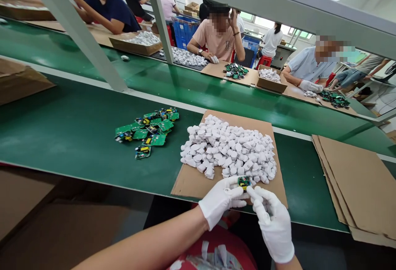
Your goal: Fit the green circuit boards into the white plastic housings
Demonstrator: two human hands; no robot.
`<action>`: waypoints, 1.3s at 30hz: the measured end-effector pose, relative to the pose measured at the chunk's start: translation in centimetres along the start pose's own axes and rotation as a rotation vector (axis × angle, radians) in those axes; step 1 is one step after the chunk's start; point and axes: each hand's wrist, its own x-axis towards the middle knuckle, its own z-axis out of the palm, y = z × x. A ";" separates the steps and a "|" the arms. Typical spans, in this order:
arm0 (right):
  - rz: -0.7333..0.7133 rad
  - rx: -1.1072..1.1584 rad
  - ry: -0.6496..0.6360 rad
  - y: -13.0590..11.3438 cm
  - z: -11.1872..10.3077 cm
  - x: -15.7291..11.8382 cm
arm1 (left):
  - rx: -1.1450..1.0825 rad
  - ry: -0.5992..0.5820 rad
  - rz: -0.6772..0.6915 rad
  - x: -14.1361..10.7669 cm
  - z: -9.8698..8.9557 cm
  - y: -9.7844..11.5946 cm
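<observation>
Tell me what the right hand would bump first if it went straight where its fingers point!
Probably the small circuit board held in the left hand; the right hand is right beside it, maybe touching. The pile of white pieces lies beyond.

My gloved hands [221,200]: two. Held circuit board [244,181]: one. Board heap [154,127]: one. White-piece heap [230,148]: one. Cardboard stack [359,179], worktop's [71,125] near edge: one.

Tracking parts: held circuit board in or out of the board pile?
Out: the circuit board is in the left hand, apart from the board pile.
</observation>
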 end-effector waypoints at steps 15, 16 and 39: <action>-0.278 -0.458 0.109 1.2 0.3 0.2 | 0.280 0.065 0.307 0.1 0.4 -1.5; -0.300 -0.476 0.123 1.2 0.4 0.3 | 0.310 0.072 0.319 0.0 0.5 -1.6; -0.682 -0.626 0.163 0.3 0.7 1.9 | 0.129 -0.139 0.166 0.3 1.5 -0.3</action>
